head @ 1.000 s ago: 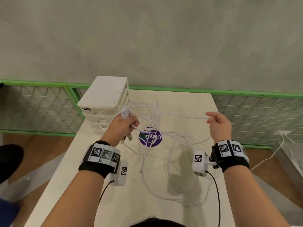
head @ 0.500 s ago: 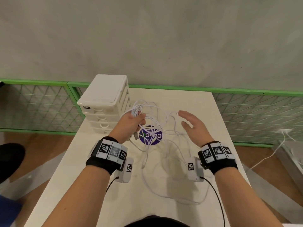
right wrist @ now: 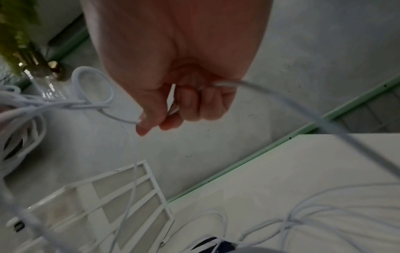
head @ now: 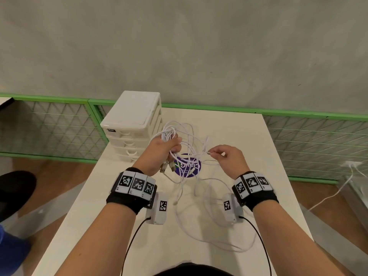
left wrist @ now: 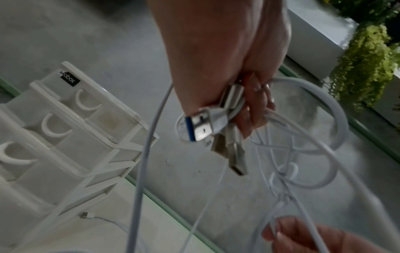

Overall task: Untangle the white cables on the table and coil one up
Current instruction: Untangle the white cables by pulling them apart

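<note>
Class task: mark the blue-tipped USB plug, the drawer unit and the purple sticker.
blue-tipped USB plug (left wrist: 200, 127): left wrist view, metal shell.
drawer unit (head: 135, 108): head view, flat top.
purple sticker (head: 188, 166): head view, printed face between cables.

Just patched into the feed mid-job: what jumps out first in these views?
The tangle of thin white cables hanging between the two raised hands above the white table. The left hand grips a bunch of strands with several metal USB plugs sticking out below its fist, while the right hand pinches a single strand. Behind the left hand, a white plastic drawer unit stands at the table's far left corner.
</note>
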Demonstrator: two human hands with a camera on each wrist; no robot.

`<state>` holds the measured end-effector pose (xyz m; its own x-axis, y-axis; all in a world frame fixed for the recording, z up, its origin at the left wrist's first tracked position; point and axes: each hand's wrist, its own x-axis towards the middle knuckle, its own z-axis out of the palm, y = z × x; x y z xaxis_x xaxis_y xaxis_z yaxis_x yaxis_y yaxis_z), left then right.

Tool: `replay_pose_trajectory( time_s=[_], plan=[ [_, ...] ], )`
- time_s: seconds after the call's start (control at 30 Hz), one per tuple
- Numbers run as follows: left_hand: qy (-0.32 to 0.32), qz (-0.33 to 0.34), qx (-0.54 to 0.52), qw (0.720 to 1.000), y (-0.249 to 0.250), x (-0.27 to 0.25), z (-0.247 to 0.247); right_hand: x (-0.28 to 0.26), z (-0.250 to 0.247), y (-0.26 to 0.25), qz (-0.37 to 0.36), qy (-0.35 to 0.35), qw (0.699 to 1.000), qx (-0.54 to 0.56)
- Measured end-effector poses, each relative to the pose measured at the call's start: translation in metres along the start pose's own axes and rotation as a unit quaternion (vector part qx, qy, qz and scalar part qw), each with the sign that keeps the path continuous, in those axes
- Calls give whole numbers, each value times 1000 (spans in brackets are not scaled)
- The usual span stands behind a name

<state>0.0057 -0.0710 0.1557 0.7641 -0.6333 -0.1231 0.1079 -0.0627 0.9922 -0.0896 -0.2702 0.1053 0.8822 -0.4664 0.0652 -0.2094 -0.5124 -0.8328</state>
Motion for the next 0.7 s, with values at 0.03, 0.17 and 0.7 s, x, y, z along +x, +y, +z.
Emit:
replay_pose_trajectory(
  time_s=[0.03, 0.17, 0.7],
  plan=[
    [2, 5, -11, 1000, 1, 1, -1, 0, -1, 4, 7, 5, 1000, -20],
    [18, 13, -64, 998, 4, 1, -8, 4, -24, 20, 83, 51, 992, -79],
    [143, -19, 162, 976, -6, 5, 10, -6, -7, -34, -41, -127, 972, 196]
  ],
)
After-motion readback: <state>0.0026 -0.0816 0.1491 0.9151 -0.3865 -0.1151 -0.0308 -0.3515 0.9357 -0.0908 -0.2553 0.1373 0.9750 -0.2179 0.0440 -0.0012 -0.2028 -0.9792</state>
